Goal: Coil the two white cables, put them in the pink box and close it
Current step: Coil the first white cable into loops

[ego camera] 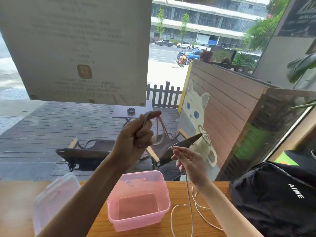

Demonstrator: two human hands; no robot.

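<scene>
White cable (189, 200), partly coiled: loops bunched in closed left hand (136, 134) raised above the open pink box (139, 200), right hand (186, 159) pinching the strand just beside, tail dropping near-vertically to the desk (179, 224), second cable (200, 211) lying loose there.
</scene>
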